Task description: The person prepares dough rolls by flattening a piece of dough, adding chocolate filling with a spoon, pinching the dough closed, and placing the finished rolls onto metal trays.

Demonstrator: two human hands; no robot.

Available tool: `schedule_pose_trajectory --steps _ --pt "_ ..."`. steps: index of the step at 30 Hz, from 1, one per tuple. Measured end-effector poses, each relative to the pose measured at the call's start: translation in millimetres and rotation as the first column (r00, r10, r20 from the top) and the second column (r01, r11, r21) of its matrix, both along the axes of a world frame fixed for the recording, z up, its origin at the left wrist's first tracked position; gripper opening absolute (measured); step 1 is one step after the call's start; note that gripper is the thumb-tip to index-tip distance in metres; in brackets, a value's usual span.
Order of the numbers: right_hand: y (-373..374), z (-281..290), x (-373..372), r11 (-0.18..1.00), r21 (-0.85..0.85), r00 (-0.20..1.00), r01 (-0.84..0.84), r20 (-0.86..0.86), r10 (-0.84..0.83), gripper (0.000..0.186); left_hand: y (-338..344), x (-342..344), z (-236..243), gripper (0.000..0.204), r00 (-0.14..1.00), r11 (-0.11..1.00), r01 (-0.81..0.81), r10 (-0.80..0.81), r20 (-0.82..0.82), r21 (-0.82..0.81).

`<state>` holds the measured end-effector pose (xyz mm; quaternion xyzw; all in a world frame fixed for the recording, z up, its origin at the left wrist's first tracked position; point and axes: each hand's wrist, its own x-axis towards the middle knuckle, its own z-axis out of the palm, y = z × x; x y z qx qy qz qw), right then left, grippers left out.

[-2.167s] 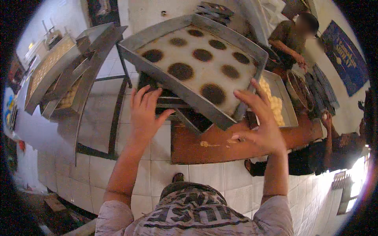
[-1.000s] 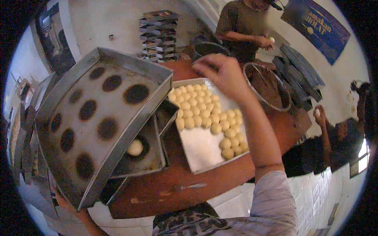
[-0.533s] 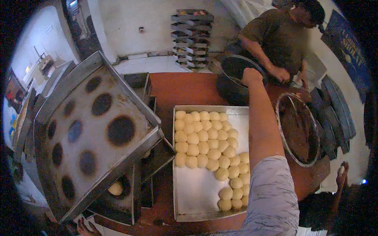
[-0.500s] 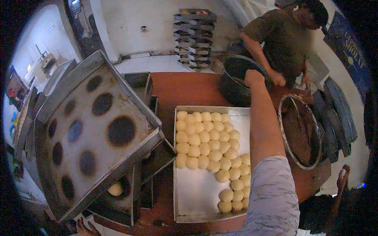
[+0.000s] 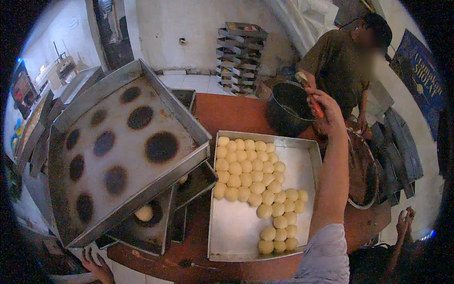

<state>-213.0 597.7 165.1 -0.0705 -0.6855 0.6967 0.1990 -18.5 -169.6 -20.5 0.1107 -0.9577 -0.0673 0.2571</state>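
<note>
My right hand (image 5: 326,109) grips a red-handled tool (image 5: 312,97), apparently a brush with a pale end, over a dark bucket (image 5: 283,106). My left hand (image 5: 97,265) is at the lower left, fingers apart, just below a tilted metal tray (image 5: 116,151) with round dark stains. Under that tray are other pans (image 5: 158,232), one holding a pale dough ball (image 5: 144,213). In the centre, a metal tray (image 5: 227,227) holds several rows of round dough balls (image 5: 246,180). My right forearm crosses its right side.
Right are a large basin (image 5: 362,184), leaning pans (image 5: 392,151), and a co-worker (image 5: 331,61) at the wooden table (image 5: 222,109). Another person's hands (image 5: 406,217) hold something pale at the lower right. Stacked pans (image 5: 241,57) stand at the back wall; more trays (image 5: 35,137) are left.
The stained tray was moved left onto the pans and my left hand dropped below it. My right hand reached into the bucket and has now lifted the red-handled tool out.
</note>
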Motion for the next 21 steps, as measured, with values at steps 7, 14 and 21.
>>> schedule_pose_trajectory --steps 7,14,21 --pt "-123.3 89.8 91.1 0.953 0.079 0.919 -0.292 -0.251 0.303 0.05 -64.9 -58.2 3.6 0.045 0.956 0.98 0.116 -0.066 -0.286 0.163" --pt "-266.4 144.4 137.0 0.918 -0.105 0.726 -0.383 -0.649 0.229 0.042 -46.2 -153.9 117.4 0.036 0.81 0.909 0.394 -0.274 -0.519 0.135" --pt "-400.4 110.7 86.1 0.906 0.416 0.967 -0.075 -0.191 0.168 0.023 -9.4 -197.9 175.7 0.041 0.503 0.595 0.798 -0.748 -0.433 -0.1"
